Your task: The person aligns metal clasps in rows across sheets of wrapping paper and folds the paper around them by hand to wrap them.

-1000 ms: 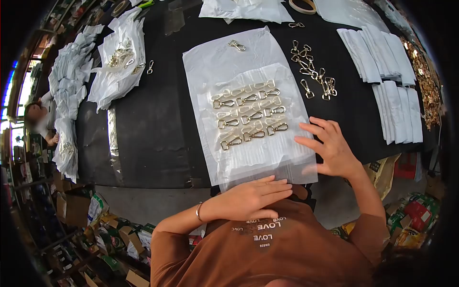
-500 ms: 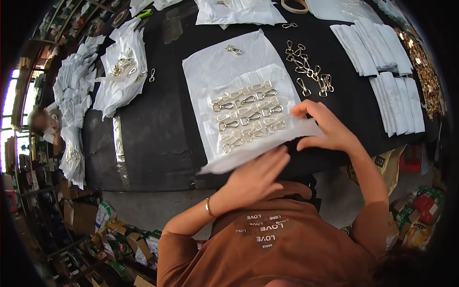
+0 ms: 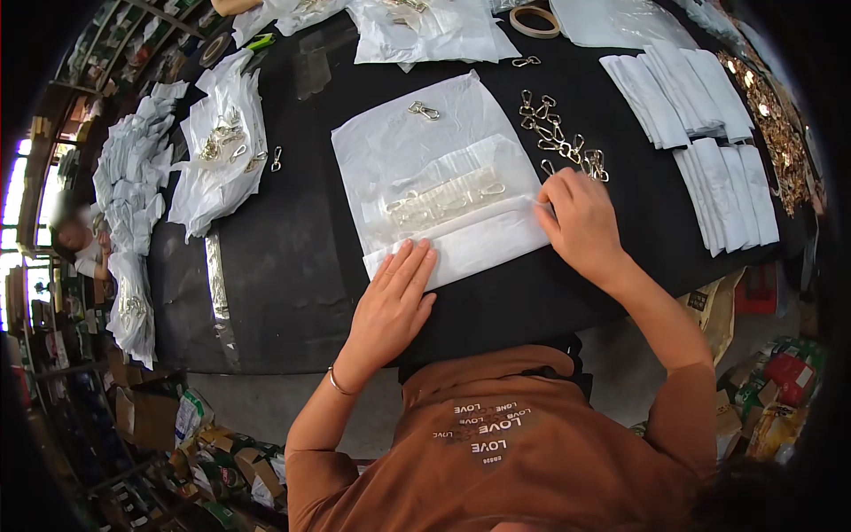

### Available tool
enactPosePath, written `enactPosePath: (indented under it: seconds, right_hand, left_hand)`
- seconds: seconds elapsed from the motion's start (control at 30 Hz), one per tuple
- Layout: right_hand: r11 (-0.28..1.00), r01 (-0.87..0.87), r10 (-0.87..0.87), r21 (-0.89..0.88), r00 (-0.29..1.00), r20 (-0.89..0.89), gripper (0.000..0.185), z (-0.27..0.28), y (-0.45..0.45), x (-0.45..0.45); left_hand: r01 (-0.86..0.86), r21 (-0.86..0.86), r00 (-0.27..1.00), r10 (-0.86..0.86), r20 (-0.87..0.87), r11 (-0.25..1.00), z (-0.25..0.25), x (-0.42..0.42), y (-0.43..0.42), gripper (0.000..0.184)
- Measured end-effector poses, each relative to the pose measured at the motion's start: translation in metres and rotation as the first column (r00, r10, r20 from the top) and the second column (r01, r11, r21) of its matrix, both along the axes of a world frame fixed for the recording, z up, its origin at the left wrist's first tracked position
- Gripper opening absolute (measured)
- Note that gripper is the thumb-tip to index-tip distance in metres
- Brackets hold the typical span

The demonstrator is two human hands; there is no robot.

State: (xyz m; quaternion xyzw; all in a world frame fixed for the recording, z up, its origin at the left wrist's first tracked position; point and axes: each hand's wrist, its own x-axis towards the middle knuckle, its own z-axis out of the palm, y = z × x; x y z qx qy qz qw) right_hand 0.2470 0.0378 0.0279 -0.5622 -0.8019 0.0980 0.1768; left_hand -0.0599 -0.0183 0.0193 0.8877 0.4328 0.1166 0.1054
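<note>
Partly folded white sheet (image 3: 483,239) — under flat left hand (image 3: 390,297), right hand (image 3: 585,222) curled at its edge, grip unclear

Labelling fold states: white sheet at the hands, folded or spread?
Partly folded: the white sheet has its near part doubled back in a band, left hand on it, right hand at its end; far part spread.

Sheet (image 3: 372,146) lies on tbl. (image 3: 284,301), L hand (image 3: 396,297) on its near-L part, R hand (image 3: 581,217) at its R edge. I see one clasp (image 3: 425,111) on the far end; clasp pile (image 3: 551,133) just R, folded packets (image 3: 714,182) farther R. Over L, bag (image 3: 195,199) w/ clasps in; bundled bags (image 3: 133,186) beyond. Tape roll (image 3: 534,34) behind.
</note>
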Motion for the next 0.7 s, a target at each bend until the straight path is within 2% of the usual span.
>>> enactPosePath:
  seconds: [0.03, 0.07, 0.1, 0.23, 0.43, 0.6, 0.7]
  right_hand:
    - [0.967, -0.098, 0.105, 0.237, 0.994, -0.016, 0.016, -0.007, -0.004, 0.002]
    - [0.869, -0.186, 0.212, 0.459, 0.977, -0.007, 0.016, -0.012, -0.004, 0.002]
    - [0.868, -0.192, 0.218, 0.457, 0.976, -0.004, 0.016, -0.014, -0.003, 0.001]
    - [0.876, -0.41, 0.449, 0.254, 0.886, -0.118, 0.018, -0.02, 0.0, -0.004]
    - [0.869, -0.457, 0.474, 0.189, 0.878, -0.057, 0.022, -0.032, 0.006, 0.006]
    - [0.853, -0.504, 0.52, 0.131, 0.84, -0.156, 0.022, -0.017, 0.005, 0.014]
    - [0.828, -0.543, 0.553, 0.142, 0.832, -0.045, 0.023, -0.021, 0.008, 0.02]
  left_hand:
    - [-0.003, 0.003, 1.0, 0.003, 0.016, 1.0, 0.0, -0.001, 0.0, 0.069]
    - [-0.008, 0.005, 0.999, 0.008, 0.033, 1.0, -0.001, -0.002, -0.001, 0.068]
    - [-0.014, 0.004, 0.999, 0.014, 0.036, 1.0, 0.0, -0.002, -0.001, 0.068]
    - [-0.006, -0.039, 0.997, 0.009, 0.077, 0.999, 0.005, -0.002, 0.0, 0.067]
    - [-0.021, -0.03, 0.994, 0.024, 0.108, 0.999, -0.001, -0.009, 0.001, 0.068]
    - [-0.003, 0.058, 1.0, 0.004, -0.008, 0.998, -0.007, -0.019, 0.0, 0.071]
    - [-0.019, -0.051, 1.0, 0.02, 0.021, 0.999, 0.009, -0.017, -0.002, 0.069]
